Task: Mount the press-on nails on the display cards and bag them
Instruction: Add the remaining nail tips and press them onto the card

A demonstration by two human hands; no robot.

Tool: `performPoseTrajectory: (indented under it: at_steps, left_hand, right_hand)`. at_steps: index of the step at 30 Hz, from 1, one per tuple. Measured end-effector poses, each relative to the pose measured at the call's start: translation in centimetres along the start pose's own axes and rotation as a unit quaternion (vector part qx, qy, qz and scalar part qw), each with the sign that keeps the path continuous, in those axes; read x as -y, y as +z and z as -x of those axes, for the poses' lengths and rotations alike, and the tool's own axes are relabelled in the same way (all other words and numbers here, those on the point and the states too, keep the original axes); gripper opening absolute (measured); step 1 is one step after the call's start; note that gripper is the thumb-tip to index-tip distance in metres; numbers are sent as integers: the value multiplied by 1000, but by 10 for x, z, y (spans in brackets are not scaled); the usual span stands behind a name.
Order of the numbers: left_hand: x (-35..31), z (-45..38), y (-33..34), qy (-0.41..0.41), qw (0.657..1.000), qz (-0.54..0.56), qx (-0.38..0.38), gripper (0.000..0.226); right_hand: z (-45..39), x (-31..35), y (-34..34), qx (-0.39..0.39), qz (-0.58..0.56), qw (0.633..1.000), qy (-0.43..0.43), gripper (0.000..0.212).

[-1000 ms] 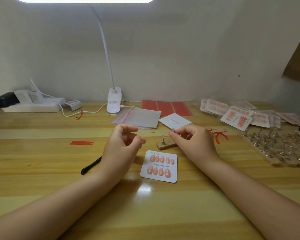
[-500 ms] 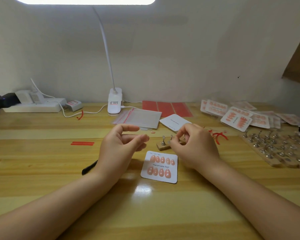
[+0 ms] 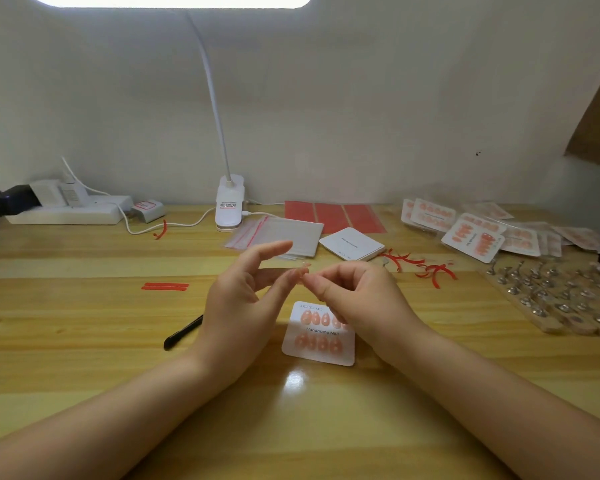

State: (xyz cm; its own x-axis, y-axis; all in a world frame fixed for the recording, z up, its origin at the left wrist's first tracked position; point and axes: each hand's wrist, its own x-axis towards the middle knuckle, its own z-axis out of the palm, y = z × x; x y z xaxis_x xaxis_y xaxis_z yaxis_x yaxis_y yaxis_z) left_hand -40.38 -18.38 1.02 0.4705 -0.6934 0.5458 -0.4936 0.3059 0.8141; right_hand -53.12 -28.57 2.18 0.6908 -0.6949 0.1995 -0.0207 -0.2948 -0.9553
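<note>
- Our right hand [image 3: 352,296] is raised just above the table [image 3: 84,341], its fingers curled and its fingertips pinched together; the grip seems to close on something very small at the tips, but we cannot tell what it is.
- Our left hand [image 3: 239,303] hangs beside it with fingers relaxed and spread, the grip holding nothing; its fingertips nearly meet those of the right hand.
- Directly below the 2 hands a display card [image 3: 317,336] lies flat on the table, printed "Handmade Nail", with 2 rows of orange press-on nails [image 3: 314,342] stuck on it; the right hand covers part of the upper row.
- A black pen [image 3: 182,332] lies on the table just left of the left wrist.
- Behind the hands sit a stack of clear bags [image 3: 284,233] with red seals and a pile of blank cards [image 3: 352,243].
- Far right we see finished cards [image 3: 471,237] in a loose heap and a wooden board of metal nail stands [image 3: 551,296].
- A clip lamp [image 3: 229,202] stands at the back, well apart from our hands.
</note>
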Motion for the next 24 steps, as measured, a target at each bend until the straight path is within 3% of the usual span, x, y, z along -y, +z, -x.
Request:
performPoseTrajectory:
  at_steps: [7,16,21,24]
  left_hand:
    - [1,0,-1,54,997,-51,-19,38]
    - [5,-3,-5,284,936,-208,0,36]
    - [7,-7,-8,346,890,-298,-7,26]
    - [5,-7,-9,334,902,-272,-5,24]
  right_hand:
    - [0,2,3,18,-35,998,39,8]
    - [2,4,6,39,-20,997,63,16]
    - [5,8,7,14,151,987,-46,18]
    - [6,11,6,-2,222,969,-106,17]
